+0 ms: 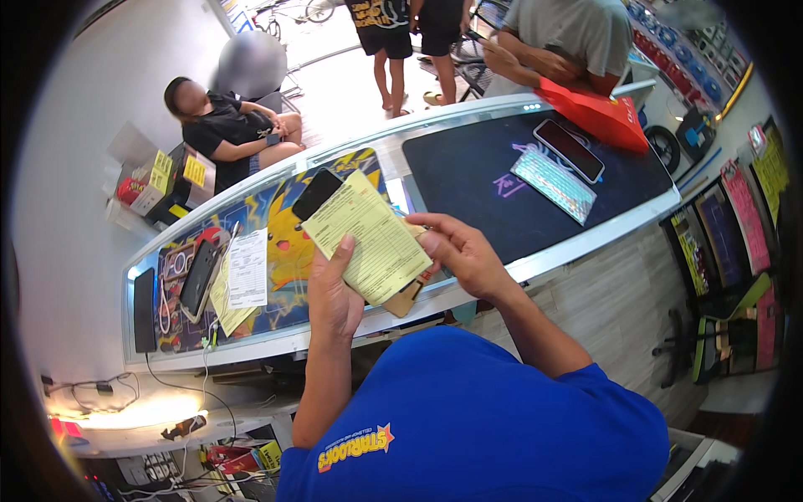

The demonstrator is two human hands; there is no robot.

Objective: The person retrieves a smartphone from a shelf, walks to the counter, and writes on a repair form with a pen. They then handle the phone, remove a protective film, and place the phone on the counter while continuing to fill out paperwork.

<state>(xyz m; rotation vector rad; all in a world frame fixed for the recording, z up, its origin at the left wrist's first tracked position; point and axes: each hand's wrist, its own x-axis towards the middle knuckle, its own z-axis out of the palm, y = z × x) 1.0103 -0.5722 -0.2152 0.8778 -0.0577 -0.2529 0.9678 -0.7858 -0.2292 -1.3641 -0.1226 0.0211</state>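
Gripping slip [366, 243] over phone [314, 192] mid-frame with left hand [336, 293], probably for reading; seemingly pinching brown card [407, 299] beneath with right hand [467, 258].

Hands [333, 294]: yellow slip [368, 243] | beneath: dark phone [314, 194] | mat [456, 163]: pale-edged phone [570, 151]

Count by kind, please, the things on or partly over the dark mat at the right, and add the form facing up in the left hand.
Yellow form, under the left hand's thumb: 1
Phone: 1
Shiny silvery packet: 1
Red bag, partly over the mat: 1
Total: 4
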